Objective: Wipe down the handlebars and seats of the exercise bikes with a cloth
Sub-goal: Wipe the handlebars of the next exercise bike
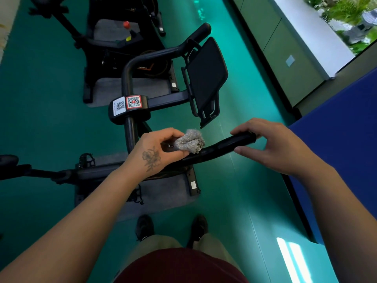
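1. On the near handlebar grip (pixel 220 147) of the closest exercise bike (pixel 130 127) sits a bunched grey cloth (pixel 189 140), pressed against the upper side of the black bar about midway along its visible length.
2. Pinching that cloth is the left hand (pixel 155 152), thumb and curled fingers closed round the wad, knuckles toward the camera; a flower tattoo shows on its back.
3. At the bar's free end, the right hand (pixel 271 146) cups the grip, fingers bent over the top and thumb underneath, touching the tip of the bar.
4. Beyond the hands, the bar curves up to a centre clamp (pixel 128 108) carrying two QR-code stickers, one framed in red, one white.
5. Right of the clamp, a dark tablet holder (pixel 206 78) stands on a short arm, and the far handlebar grip (pixel 201 31) rises past it.
6. Under the bike lies a grey mat (pixel 163 193); a pedal (pixel 86 159) shows at its left side, and a dark saddle edge (pixel 8 160) pokes in from the left border.
7. Farther back, a second bike (pixel 114 37) stands on its own mat, with a red knob on its frame.
8. Green floor (pixel 40 99) surrounds everything; a blue panel (pixel 342 139) runs along the right, and a window with plants fills the upper right corner.
9. Below, the person's dark shoes, tan trousers and maroon shirt are visible.
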Demonstrator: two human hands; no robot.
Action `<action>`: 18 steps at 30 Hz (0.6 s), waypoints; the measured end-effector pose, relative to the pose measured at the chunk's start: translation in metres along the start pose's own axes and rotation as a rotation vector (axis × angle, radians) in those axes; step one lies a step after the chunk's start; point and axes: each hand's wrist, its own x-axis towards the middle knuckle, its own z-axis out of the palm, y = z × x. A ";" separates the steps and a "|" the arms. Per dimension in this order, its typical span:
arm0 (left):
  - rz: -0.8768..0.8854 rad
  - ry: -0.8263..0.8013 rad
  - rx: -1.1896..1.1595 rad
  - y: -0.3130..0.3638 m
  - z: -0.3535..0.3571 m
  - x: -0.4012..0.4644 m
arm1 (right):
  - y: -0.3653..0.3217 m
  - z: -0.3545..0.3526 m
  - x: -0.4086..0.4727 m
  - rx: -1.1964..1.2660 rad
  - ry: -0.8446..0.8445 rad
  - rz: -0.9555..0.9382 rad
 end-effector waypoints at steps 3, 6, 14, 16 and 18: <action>0.000 0.023 0.004 0.001 0.006 0.001 | 0.000 0.000 0.000 -0.001 -0.002 0.000; 0.022 0.054 0.029 0.007 0.022 0.007 | 0.000 0.001 0.001 0.010 -0.006 -0.004; 0.010 0.056 0.038 0.015 0.030 0.012 | -0.001 -0.002 0.003 0.006 -0.012 -0.008; -0.016 0.036 0.042 0.009 0.020 0.008 | -0.001 -0.003 0.003 0.016 -0.014 -0.005; -0.034 0.031 0.040 0.006 0.012 0.003 | 0.000 -0.003 0.004 0.032 -0.015 -0.004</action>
